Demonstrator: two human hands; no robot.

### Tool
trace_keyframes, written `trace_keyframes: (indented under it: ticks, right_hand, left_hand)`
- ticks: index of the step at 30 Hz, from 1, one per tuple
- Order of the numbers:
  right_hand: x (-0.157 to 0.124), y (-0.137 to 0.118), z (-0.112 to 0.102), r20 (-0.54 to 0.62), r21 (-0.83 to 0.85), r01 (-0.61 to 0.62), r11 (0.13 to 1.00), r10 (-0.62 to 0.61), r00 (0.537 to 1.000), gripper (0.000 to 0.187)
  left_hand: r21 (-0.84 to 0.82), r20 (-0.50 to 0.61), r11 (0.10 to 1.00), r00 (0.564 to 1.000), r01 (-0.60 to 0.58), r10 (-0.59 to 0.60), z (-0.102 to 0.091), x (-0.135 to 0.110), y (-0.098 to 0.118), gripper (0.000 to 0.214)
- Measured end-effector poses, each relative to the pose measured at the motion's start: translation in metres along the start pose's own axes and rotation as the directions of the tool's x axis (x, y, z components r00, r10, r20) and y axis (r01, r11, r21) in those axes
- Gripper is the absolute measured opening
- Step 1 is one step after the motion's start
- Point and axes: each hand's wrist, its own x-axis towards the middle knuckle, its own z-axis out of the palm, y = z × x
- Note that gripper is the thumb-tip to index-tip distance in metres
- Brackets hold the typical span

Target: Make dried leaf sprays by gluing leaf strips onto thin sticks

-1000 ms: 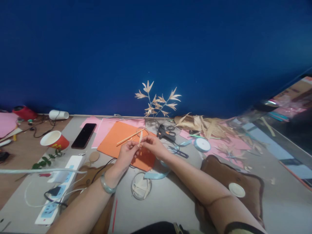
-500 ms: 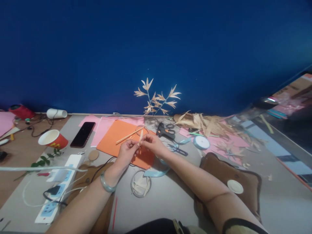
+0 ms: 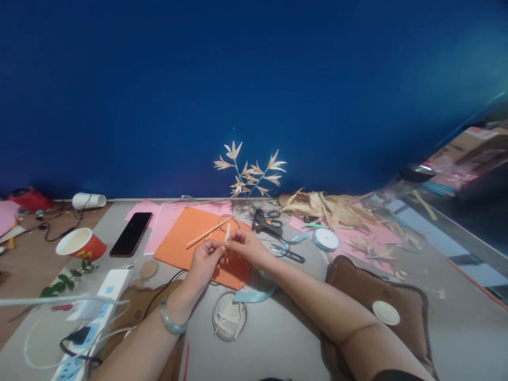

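Both hands meet in a pinch over the orange sheet [image 3: 174, 238]. Between the fingertips of my right hand [image 3: 246, 246] stands a small pale strip of corn husk [image 3: 227, 232]. My left hand [image 3: 207, 259] is closed against its lower end, thumb and forefinger together. A thin wooden stick [image 3: 204, 234] lies on the sheet just behind the fingers. Nearer to me is a round clear dish [image 3: 229, 336] with cut husk pieces in it. A light blue ribbon [image 3: 256, 294] curves beside the dish.
At the back stands a husk-flower branch [image 3: 246, 174]. A black glue gun [image 3: 268, 224], scissors [image 3: 291, 254], a ribbon roll [image 3: 325, 239] and piled dried husks [image 3: 329, 209] lie to the right. Leftward are a phone [image 3: 131, 234], a paper cup [image 3: 81, 244] and a power strip [image 3: 93, 317].
The whole scene sits a little lower in the view as my head tilts up. Both hands keep their pinch around the husk strip, with only slight finger movement.
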Motion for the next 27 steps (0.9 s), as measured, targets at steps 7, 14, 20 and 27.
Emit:
trace_keyframes:
  ticks: [7, 14, 20, 27]
  right_hand:
    - [0.002, 0.007, -0.002, 0.011, 0.027, 0.011, 1.000, -0.011, 1.000, 0.023]
    - [0.004, 0.011, -0.003, 0.027, 0.032, 0.024, 0.999, -0.025, 0.999, 0.021]
    - [0.005, 0.013, -0.003, 0.025, 0.031, 0.030, 0.999, -0.030, 0.999, 0.023]
    - [0.006, 0.015, -0.004, 0.031, 0.043, 0.015, 0.999, -0.016, 0.999, 0.024]
  left_hand:
    - [-0.023, -0.003, 0.999, 0.999, 0.049, -0.050, -0.001, 0.002, -0.004, 0.033]
    - [-0.011, -0.009, 0.999, 0.999, 0.054, -0.054, -0.001, 0.002, -0.003, 0.030]
    - [-0.013, 0.009, 0.999, 0.999, 0.050, -0.050, 0.000, 0.001, -0.002, 0.032]
    - [0.011, -0.005, 0.997, 0.997, 0.071, -0.071, -0.001, 0.001, -0.003, 0.030]
